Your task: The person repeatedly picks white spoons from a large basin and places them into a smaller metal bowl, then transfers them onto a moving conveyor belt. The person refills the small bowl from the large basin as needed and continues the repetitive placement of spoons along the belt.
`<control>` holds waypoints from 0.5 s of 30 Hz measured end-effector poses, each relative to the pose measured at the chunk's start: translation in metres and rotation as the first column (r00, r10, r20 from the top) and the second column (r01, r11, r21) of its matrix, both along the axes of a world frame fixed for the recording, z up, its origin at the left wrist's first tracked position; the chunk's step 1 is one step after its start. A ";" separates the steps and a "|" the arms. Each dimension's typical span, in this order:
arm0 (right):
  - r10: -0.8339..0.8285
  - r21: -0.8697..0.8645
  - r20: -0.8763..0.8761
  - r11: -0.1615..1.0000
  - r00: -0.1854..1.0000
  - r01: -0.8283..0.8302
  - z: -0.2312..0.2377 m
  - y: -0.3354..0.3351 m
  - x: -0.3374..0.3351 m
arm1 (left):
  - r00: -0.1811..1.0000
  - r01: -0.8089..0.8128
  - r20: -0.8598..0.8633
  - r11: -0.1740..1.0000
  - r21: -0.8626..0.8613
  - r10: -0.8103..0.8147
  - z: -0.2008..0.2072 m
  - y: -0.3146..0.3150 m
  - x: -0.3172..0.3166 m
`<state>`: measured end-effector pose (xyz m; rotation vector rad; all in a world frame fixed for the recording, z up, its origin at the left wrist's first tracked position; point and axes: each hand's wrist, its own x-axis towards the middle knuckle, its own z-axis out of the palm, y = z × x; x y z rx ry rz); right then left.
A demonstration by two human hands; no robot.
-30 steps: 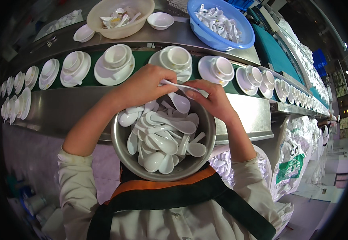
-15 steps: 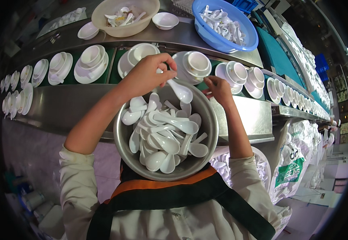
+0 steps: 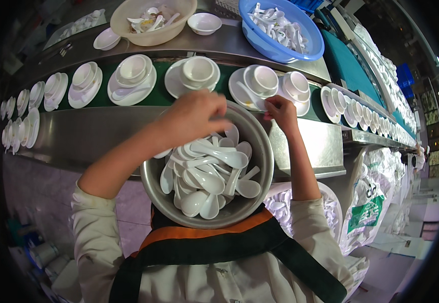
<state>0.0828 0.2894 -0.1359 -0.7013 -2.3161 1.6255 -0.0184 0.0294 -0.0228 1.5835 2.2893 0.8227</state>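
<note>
Fig.: My left hand [image 3: 195, 113] curled, fingers down, over steel bowl [image 3: 252, 146] of white soup spoons [image 3: 207, 171], grip unclear. Right hand [image 3: 281, 110], nearer the belt, pinched, prob. a spoon, at saucer [image 3: 247, 93] w/ cup [image 3: 263, 78]; handle lay leftward.

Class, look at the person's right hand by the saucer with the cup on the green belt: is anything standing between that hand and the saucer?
Nothing visible blocks it. The right hand is already at the near rim of the saucer, where a white spoon lies beside the cup. The metal bowl of spoons sits lower, beside the hand, not between.
</note>
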 end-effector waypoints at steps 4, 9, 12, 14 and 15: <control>0.010 -0.021 0.005 1.000 1.000 -0.010 0.001 -0.008 -0.002 | 0.958 0.280 0.040 0.897 -0.341 -0.284 -0.015 -0.009 0.014; 0.176 -0.005 -0.140 0.984 0.974 -0.179 0.058 -0.035 0.010 | 0.979 0.203 0.075 0.954 -0.222 -0.191 -0.006 -0.005 0.001; 0.437 0.232 -0.188 0.890 0.879 -0.393 0.087 -0.052 0.024 | 0.989 0.112 0.113 0.984 -0.137 -0.097 0.005 0.001 -0.003; 0.505 0.375 -0.129 0.822 0.854 -0.429 0.096 -0.059 0.025 | 0.984 0.110 0.156 0.985 -0.130 -0.090 0.001 0.006 -0.006; 0.490 0.373 -0.052 0.818 0.870 -0.438 0.098 -0.060 0.027 | 0.981 0.107 0.175 0.986 -0.126 -0.084 -0.001 0.007 -0.006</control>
